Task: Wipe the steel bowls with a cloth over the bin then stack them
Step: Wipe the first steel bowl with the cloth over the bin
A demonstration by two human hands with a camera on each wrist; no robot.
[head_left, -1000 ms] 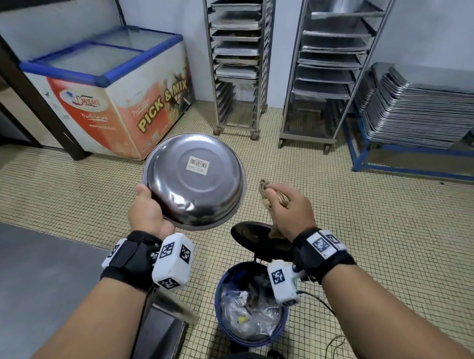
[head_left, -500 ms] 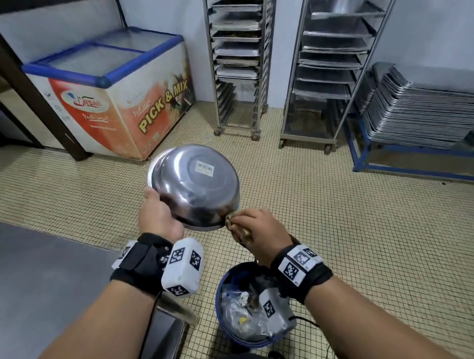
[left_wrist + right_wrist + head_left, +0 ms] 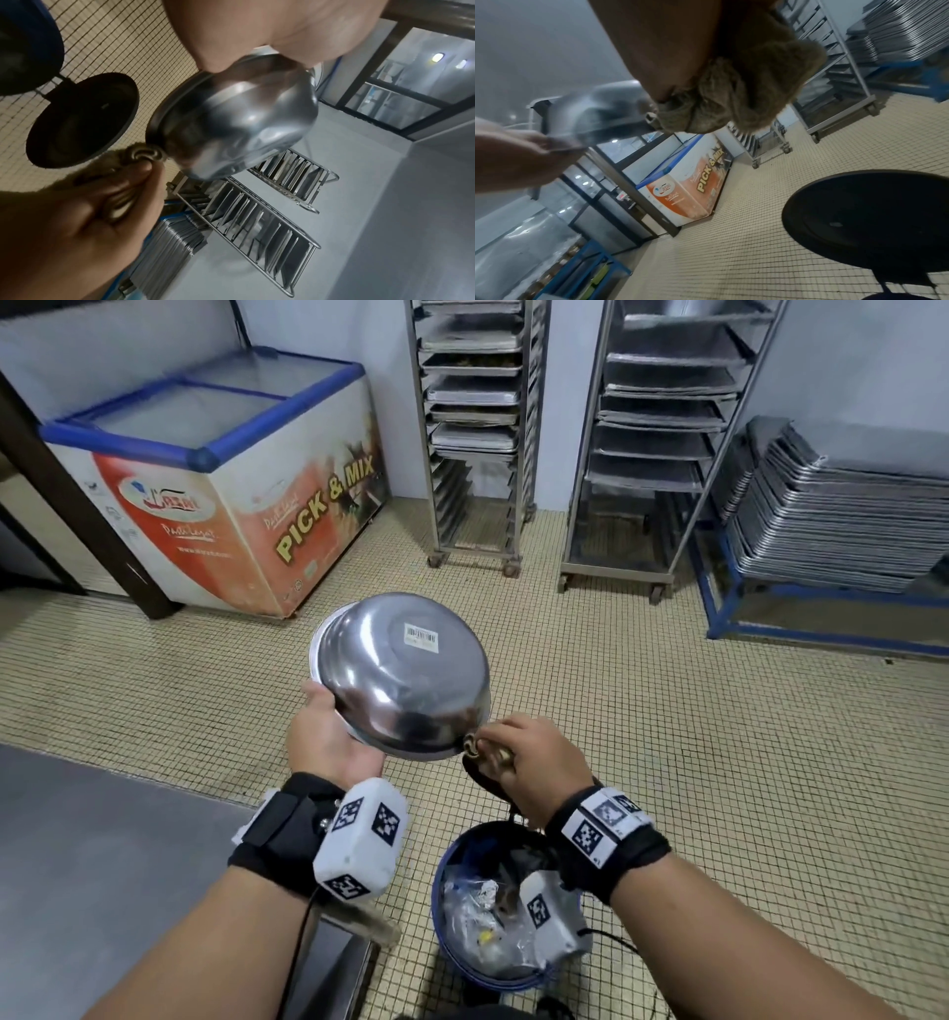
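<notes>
Your left hand (image 3: 328, 742) grips the upturned bowl (image 3: 405, 675) by its rim above the bin (image 3: 447, 932); your right hand (image 3: 534, 767) bunches the cloth (image 3: 475, 748) at its edge. Wiping's underway, nothing visibly stacked yet.

We see two bare forearms without sleeves. On each wrist sits a wide black strap (image 3: 287, 834) — it looks like elastic fabric. The left strap carries a white rounded box (image 3: 362, 847) with black-and-white square code markers on its faces, and a thin black cable runs down from it. The right wrist has a white label with two such markers on a black band (image 3: 611, 839) — a second white box (image 3: 549, 916) with one marker hangs under it, also with a thin black cable.
</notes>
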